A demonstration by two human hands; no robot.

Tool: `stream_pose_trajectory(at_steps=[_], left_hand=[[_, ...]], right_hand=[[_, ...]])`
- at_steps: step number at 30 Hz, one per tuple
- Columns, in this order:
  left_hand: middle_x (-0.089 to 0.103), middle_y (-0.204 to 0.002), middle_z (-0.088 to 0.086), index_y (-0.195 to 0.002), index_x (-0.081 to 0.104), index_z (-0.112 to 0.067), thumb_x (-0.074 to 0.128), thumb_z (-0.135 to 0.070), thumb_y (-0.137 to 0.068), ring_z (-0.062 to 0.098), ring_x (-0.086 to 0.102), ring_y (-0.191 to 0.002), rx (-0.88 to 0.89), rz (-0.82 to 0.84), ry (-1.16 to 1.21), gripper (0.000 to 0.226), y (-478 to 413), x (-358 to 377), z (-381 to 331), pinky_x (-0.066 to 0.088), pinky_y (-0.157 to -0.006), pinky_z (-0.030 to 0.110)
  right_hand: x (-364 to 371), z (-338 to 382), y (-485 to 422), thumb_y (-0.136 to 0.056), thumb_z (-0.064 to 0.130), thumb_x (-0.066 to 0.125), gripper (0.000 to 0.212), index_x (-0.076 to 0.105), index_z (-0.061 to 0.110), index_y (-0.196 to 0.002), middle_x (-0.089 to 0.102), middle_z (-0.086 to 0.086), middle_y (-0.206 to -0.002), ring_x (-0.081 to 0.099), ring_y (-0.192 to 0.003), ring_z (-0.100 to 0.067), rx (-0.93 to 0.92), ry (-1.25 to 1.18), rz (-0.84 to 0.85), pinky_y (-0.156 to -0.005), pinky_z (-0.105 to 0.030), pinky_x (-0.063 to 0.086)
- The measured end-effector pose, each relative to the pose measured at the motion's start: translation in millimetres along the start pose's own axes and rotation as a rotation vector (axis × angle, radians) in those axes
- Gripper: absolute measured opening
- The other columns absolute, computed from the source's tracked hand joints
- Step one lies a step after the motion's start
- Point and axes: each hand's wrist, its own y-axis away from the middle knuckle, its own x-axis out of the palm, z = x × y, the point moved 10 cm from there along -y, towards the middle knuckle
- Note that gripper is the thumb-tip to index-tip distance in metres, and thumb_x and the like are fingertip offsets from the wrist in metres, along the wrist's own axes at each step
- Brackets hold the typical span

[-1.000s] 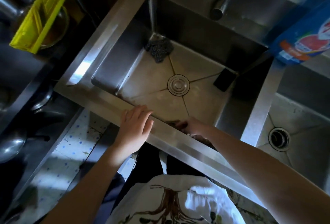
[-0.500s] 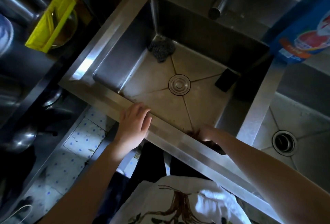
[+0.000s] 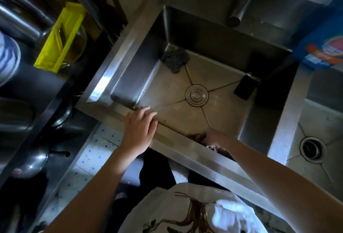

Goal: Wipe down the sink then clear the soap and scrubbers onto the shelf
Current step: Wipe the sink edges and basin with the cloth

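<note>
The left hand (image 3: 139,130) lies flat, fingers straight, on the front rim of the sink (image 3: 185,150). The right hand (image 3: 213,137) is low against the near inner wall (its grip cannot be told). A scrubber (image 3: 174,61) sits in the far left corner.

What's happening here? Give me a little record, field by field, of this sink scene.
left hand: flat on front rim of the sink
right hand: inside, low at near wall, on something dark; grip unclear
scrubber: floor, far left corner
dark block: floor, right side
drain: centre of floor
tap: above back wall
</note>
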Motion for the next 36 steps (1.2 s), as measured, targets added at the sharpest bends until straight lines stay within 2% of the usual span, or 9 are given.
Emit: stream_pose_trajectory(at_steps=[3, 5, 11, 19, 23, 26, 29, 31, 36], left_hand=[[0.051, -0.129, 0.005, -0.115, 0.06, -0.019, 0.036, -0.037, -0.091, 0.025, 0.047, -0.115, 0.041, 0.022, -0.002, 0.037, -9.1, -5.1, 16.5, 0.028, -0.098, 0.04], [0.051, -0.129, 0.004, -0.116, 0.059, -0.02, 0.032, -0.04, -0.091, 0.025, 0.049, -0.115, 0.079, 0.044, -0.011, 0.042, -19.3, -11.6, 32.1, 0.029, -0.097, 0.041], [0.052, -0.13, 0.004, -0.114, 0.06, -0.018, 0.033, -0.039, -0.091, 0.023, 0.046, -0.117, 0.14, 0.014, -0.009, 0.041, -48.9, -42.2, 75.5, 0.028, -0.101, 0.045], [0.05, -0.132, 0.005, -0.116, 0.06, -0.016, 0.042, -0.033, -0.092, 0.024, 0.051, -0.116, 0.269, -0.008, -0.057, 0.034, -90.1, -74.1, 109.6, 0.032, -0.098, 0.047], [0.05, -0.13, 0.007, -0.116, 0.059, -0.014, 0.053, -0.025, -0.09, 0.027, 0.053, -0.114, 0.277, 0.002, -0.053, 0.029, -111.8, -78.8, 121.3, 0.034, -0.097, 0.058], [0.049, -0.132, 0.008, -0.117, 0.059, -0.014, 0.056, -0.022, -0.089, 0.028, 0.051, -0.114, 0.285, 0.01, -0.057, 0.029, -130.2, -82.2, 126.1, 0.033, -0.099, 0.057], [0.048, -0.135, 0.01, -0.117, 0.059, -0.014, 0.056, -0.021, -0.089, 0.032, 0.049, -0.116, 0.311, 0.007, -0.08, 0.029, -149.3, -86.1, 125.8, 0.032, -0.1, 0.055], [0.045, -0.137, 0.01, -0.119, 0.057, -0.015, 0.054, -0.021, -0.089, 0.032, 0.046, -0.12, 0.326, 0.014, -0.091, 0.031, -162.5, -88.0, 124.6, 0.03, -0.102, 0.054], [0.042, -0.141, 0.012, -0.126, 0.053, -0.016, 0.055, -0.021, -0.089, 0.032, 0.041, -0.126, 0.357, 0.021, -0.089, 0.037, -193.1, -93.1, 119.1, 0.029, -0.104, 0.054]], right_hand=[[3.4, 31.7, -4.9, -0.09, -0.005, 0.037, 0.039, 0.068, 0.018, -0.088, 0.038, -0.001, -0.039, 0.033, -0.036, -0.013, 0.016, -0.085, 0.022, -0.037, -0.018, 0.029], [4.6, 54.6, -12.2, -0.091, 0.002, 0.041, 0.037, 0.071, 0.019, -0.102, 0.035, -0.002, -0.038, 0.028, -0.035, -0.012, 0.035, -0.191, -0.007, -0.036, -0.015, 0.026], [9.3, 110.0, -27.7, -0.091, 0.004, 0.049, 0.031, 0.068, 0.009, -0.115, 0.067, -0.023, -0.113, 0.057, -0.067, -0.023, -0.062, -0.225, -0.062, -0.054, -0.028, 0.048], [10.3, 168.9, -49.9, -0.091, -0.002, 0.044, 0.035, 0.068, 0.021, -0.081, 0.059, -0.001, -0.058, 0.046, -0.037, -0.012, -0.06, -0.298, -0.094, -0.029, -0.013, 0.031], [6.1, 191.8, -64.7, -0.089, 0.001, 0.051, 0.029, 0.068, 0.01, -0.111, 0.057, 0.004, -0.072, 0.055, -0.045, -0.002, -0.057, -0.559, -0.156, -0.04, -0.01, 0.042], [11.3, 208.5, -74.6, -0.093, 0.009, 0.054, 0.023, 0.068, -0.008, -0.095, 0.052, -0.007, -0.059, 0.045, -0.041, -0.016, -0.034, -0.967, -0.238, -0.036, -0.024, 0.03], [17.6, 238.0, -82.4, -0.09, 0.041, 0.06, 0.047, 0.052, 0.009, -0.057, 0.04, -0.008, -0.051, 0.032, -0.04, -0.017, -0.036, -1.22, -0.245, -0.04, -0.023, 0.024], [20.0, 250.7, -90.4, -0.087, 0.041, 0.061, 0.051, 0.044, 0.014, -0.047, 0.036, -0.007, -0.048, 0.029, -0.038, -0.016, -0.008, -1.315, -0.255, -0.04, -0.023, 0.024], [33.4, 263.5, -104.5, -0.087, 0.038, 0.061, 0.04, 0.056, 0.009, -0.06, 0.05, -0.005, -0.045, 0.052, -0.036, -0.022, 0.195, -1.424, -0.326, -0.039, -0.023, 0.043]])
